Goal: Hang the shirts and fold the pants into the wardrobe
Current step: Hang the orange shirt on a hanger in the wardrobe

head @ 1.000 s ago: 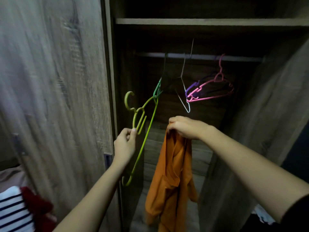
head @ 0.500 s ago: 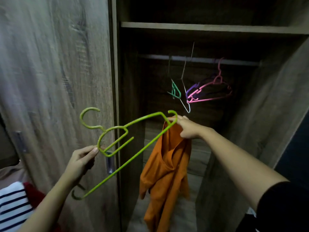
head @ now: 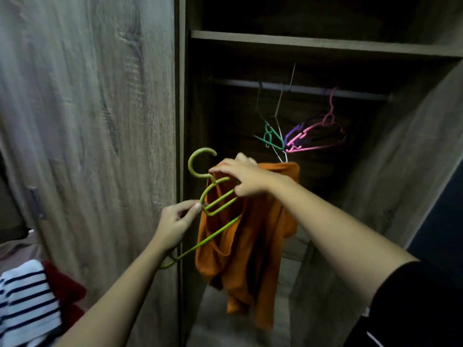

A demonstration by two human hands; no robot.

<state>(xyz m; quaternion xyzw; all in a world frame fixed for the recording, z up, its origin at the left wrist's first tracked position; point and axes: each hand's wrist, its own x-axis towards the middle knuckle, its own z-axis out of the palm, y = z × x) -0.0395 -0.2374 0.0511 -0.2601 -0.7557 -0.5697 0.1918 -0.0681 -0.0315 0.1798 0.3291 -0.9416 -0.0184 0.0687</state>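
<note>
Head view is looking into an open wardrobe (head: 313,43), where a person is working an orange shirt (head: 253,236) onto a lime-green hanger (head: 215,199) in front of the hanging compartment. The left hand (head: 175,224) is pinching the hanger at the lower curve of its neck loop, thumb and fingertips closed on the green plastic, while the hanger's long bottom bar is slanting down and to the left past that wrist. Its hook is pointing up and curling to the right, just left of the right hand (head: 244,179). The right hand is gripping the top edge of the shirt, fingers curled over bunched fabric, and is lying right against the hanger's upper loops. One arm of the hanger is disappearing inside the shirt, so the cloth is covering its right part. Below the hands the shirt is dangling loosely, its lowest folds hanging low in the opening.

Behind the hands, a rail (head: 300,90) is running across the compartment under a shelf. Several empty hangers are hanging from it: a pink hanger (head: 323,136) with a purple one tucked against it, a small green hanger (head: 271,139), and thin pale wire ones beside them. The closed wardrobe door (head: 87,121) is filling the left of the view. At the bottom left corner, a striped garment (head: 25,304) and a red garment (head: 62,289) are lying together in a pile.
</note>
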